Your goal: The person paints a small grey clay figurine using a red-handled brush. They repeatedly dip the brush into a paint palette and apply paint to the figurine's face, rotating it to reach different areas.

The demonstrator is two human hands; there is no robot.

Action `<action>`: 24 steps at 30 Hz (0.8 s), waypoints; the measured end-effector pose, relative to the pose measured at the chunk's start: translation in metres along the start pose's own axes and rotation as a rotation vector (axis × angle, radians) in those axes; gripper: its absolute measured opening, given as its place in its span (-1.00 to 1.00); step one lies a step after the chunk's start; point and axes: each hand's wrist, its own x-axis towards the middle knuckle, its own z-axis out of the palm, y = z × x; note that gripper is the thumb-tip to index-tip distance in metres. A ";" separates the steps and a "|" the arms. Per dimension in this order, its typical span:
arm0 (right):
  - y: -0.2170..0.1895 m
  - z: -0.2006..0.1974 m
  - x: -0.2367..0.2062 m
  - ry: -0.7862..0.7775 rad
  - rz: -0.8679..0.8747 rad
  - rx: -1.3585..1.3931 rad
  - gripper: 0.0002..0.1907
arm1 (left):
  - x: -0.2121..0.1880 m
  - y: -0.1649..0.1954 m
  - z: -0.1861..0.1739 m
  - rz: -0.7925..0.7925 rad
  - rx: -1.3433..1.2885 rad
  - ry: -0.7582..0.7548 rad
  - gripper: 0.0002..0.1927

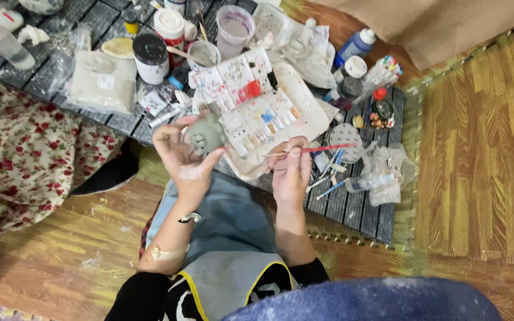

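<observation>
At frame centre, the left hand (181, 150) cups a grey clay figurine (204, 135), fingers curled around it (steadying it); the right hand (291, 170) pinches a red-handled brush (316, 148) beside the paint palette (304, 98).

Beyond my white paint-smeared palette tray (304, 101), jars, cups and bottles crowd every gap. Nearer me than the tray, above my grey apron (233, 220), the way is open.
</observation>
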 end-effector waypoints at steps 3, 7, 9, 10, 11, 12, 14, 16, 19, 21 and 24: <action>0.000 -0.019 -0.007 0.136 -0.048 -0.182 -0.91 | -0.009 -0.006 -0.010 -0.085 0.078 0.086 -0.22; 0.001 -0.075 0.021 0.266 -0.106 -0.521 -0.91 | 0.002 -0.012 -0.027 -0.270 0.147 0.112 -0.12; 0.013 -0.103 0.031 0.280 -0.105 -0.696 -0.90 | 0.002 -0.013 -0.034 -0.324 0.160 0.086 -0.08; 0.021 -0.116 0.038 0.264 -0.121 -0.838 -0.90 | 0.003 -0.013 -0.037 -0.320 0.163 0.054 -0.07; 0.030 -0.128 0.046 0.244 -0.136 -0.979 -0.89 | 0.002 -0.013 -0.040 -0.315 0.166 0.023 -0.06; 0.042 -0.137 0.055 0.216 -0.036 -0.879 -0.88 | 0.002 -0.013 -0.042 -0.293 0.166 0.017 -0.10; 0.066 -0.151 0.087 0.114 -0.019 -0.829 -0.90 | 0.001 -0.010 -0.045 -0.244 0.169 0.006 -0.16; 0.083 -0.161 0.126 0.046 -0.039 -0.925 -0.91 | 0.005 -0.007 -0.048 -0.306 0.199 -0.001 -0.16; 0.101 -0.163 0.180 0.022 -0.074 -1.041 -0.88 | 0.014 -0.004 -0.052 -0.370 0.236 -0.021 -0.15; 0.107 -0.159 0.200 0.000 -0.017 -1.023 -0.87 | 0.017 -0.006 -0.053 -0.379 0.246 -0.039 -0.16; 0.113 -0.149 0.201 -0.052 -0.068 -1.009 -0.89 | 0.009 -0.013 -0.052 -0.362 0.226 -0.053 -0.18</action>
